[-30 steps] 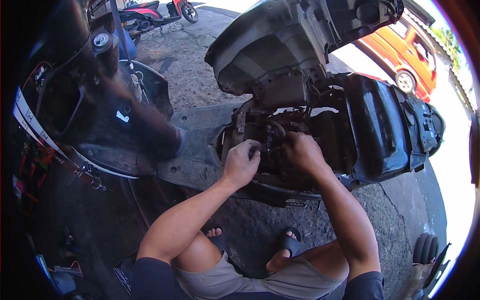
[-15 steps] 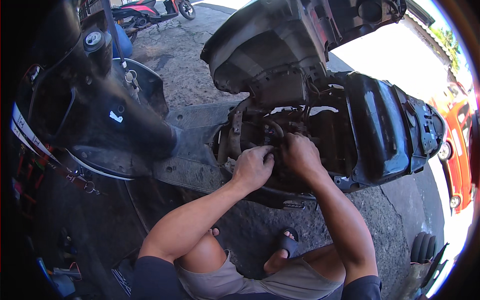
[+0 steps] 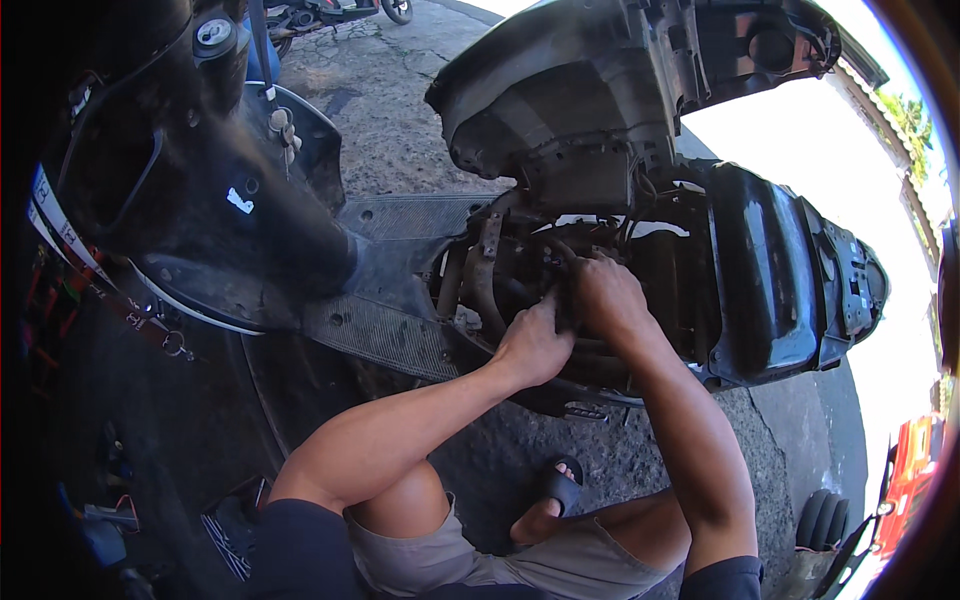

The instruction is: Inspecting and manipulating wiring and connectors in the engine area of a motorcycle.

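A dark scooter lies across the view, its seat and under-seat compartment [image 3: 560, 110] tipped up on the far side. Both my hands reach into the opened engine bay [image 3: 665, 270], among dark hoses and metal parts. My left hand [image 3: 538, 342] is closed, a finger pointing up toward a dark part between the hands. Close beside it, my right hand [image 3: 610, 298] curls its fingers downward just right of a black hose [image 3: 563, 249]. What the fingertips grip is hidden by the hands and shadow.
At the left are the footboard [image 3: 385, 335] and front panel with hanging keys [image 3: 283, 125]. The glossy black tail cover [image 3: 760, 270] lies right. Black rolls [image 3: 823, 520] stand at lower right, near a red vehicle [image 3: 908, 475]. Another scooter [image 3: 325, 15] is parked behind.
My left hand has moved right and turned, with a finger now reaching up beside the right hand. My right hand stays in the bay. The whole view has shifted slightly.
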A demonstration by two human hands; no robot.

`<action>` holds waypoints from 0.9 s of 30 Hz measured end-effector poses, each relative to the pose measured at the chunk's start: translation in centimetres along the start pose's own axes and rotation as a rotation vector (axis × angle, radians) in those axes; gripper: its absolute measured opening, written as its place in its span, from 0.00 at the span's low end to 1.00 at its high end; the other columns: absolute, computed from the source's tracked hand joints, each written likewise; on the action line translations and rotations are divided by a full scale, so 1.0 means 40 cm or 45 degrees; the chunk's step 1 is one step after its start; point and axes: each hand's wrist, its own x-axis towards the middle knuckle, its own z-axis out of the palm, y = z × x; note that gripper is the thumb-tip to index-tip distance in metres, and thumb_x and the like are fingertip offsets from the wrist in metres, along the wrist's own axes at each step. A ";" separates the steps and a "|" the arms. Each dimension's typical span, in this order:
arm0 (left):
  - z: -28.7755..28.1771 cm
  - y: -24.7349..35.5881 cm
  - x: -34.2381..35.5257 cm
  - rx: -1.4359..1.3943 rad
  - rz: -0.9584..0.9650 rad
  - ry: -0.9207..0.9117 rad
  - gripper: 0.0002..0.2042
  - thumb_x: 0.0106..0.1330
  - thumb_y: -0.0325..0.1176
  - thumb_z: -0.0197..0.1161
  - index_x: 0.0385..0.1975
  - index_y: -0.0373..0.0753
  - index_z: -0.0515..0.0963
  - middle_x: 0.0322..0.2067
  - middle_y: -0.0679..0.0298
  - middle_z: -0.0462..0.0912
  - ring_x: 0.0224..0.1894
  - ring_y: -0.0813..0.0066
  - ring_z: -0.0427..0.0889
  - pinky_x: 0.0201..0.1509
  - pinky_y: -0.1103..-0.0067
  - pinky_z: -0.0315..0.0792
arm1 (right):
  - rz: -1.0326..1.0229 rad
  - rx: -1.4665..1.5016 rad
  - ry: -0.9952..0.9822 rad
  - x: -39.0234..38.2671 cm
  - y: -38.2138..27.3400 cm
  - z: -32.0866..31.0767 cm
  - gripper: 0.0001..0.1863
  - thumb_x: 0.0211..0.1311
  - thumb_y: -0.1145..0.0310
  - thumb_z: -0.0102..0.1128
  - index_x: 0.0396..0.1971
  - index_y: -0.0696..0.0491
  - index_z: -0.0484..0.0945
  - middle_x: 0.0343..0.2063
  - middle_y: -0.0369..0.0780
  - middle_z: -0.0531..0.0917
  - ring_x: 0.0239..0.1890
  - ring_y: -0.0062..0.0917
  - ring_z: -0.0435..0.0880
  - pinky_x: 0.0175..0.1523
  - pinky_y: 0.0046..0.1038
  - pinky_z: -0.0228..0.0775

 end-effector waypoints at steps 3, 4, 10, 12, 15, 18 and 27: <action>0.014 -0.022 0.013 -0.036 0.124 0.062 0.32 0.68 0.34 0.58 0.72 0.36 0.60 0.51 0.33 0.81 0.57 0.32 0.78 0.63 0.51 0.73 | 0.004 -0.019 -0.009 0.013 -0.003 0.006 0.27 0.59 0.71 0.61 0.62 0.50 0.79 0.40 0.51 0.88 0.40 0.46 0.90 0.45 0.45 0.84; 0.016 -0.028 0.017 -0.042 0.119 0.075 0.32 0.68 0.34 0.58 0.72 0.36 0.60 0.51 0.33 0.81 0.57 0.32 0.78 0.63 0.51 0.73 | -0.010 -0.022 -0.014 0.012 -0.009 -0.003 0.27 0.59 0.71 0.61 0.62 0.50 0.79 0.40 0.51 0.88 0.40 0.46 0.90 0.45 0.45 0.84; 0.044 -0.039 0.039 -0.037 0.092 0.036 0.38 0.66 0.35 0.59 0.76 0.38 0.51 0.53 0.33 0.81 0.59 0.33 0.78 0.66 0.53 0.72 | 0.064 0.064 -0.143 0.015 -0.001 -0.021 0.14 0.59 0.71 0.62 0.43 0.58 0.86 0.38 0.53 0.88 0.42 0.48 0.90 0.48 0.45 0.84; 0.048 -0.034 0.045 -0.061 -0.004 -0.005 0.43 0.65 0.33 0.59 0.77 0.35 0.43 0.53 0.30 0.80 0.59 0.33 0.78 0.66 0.53 0.72 | 0.044 0.083 -0.126 0.013 -0.002 -0.027 0.12 0.61 0.70 0.62 0.41 0.57 0.87 0.38 0.54 0.88 0.43 0.49 0.89 0.49 0.46 0.83; 0.058 -0.034 0.049 -0.025 -0.036 -0.019 0.46 0.65 0.32 0.60 0.78 0.32 0.36 0.52 0.28 0.80 0.59 0.33 0.79 0.67 0.54 0.72 | 0.101 0.158 -0.087 0.010 -0.019 -0.036 0.12 0.66 0.66 0.59 0.36 0.58 0.87 0.39 0.55 0.87 0.46 0.53 0.86 0.51 0.51 0.78; 0.074 -0.028 0.045 0.001 -0.034 0.004 0.48 0.65 0.32 0.60 0.77 0.30 0.34 0.51 0.28 0.80 0.57 0.32 0.79 0.66 0.54 0.72 | 0.066 0.146 0.011 0.006 -0.014 -0.030 0.12 0.66 0.65 0.59 0.37 0.57 0.86 0.39 0.55 0.87 0.47 0.52 0.85 0.52 0.52 0.78; 0.089 -0.030 0.048 0.000 -0.112 -0.044 0.45 0.68 0.35 0.59 0.77 0.33 0.36 0.56 0.28 0.77 0.61 0.33 0.77 0.66 0.55 0.71 | -0.006 0.175 0.011 0.014 0.007 0.001 0.12 0.67 0.65 0.58 0.38 0.56 0.86 0.38 0.55 0.87 0.48 0.54 0.84 0.52 0.53 0.77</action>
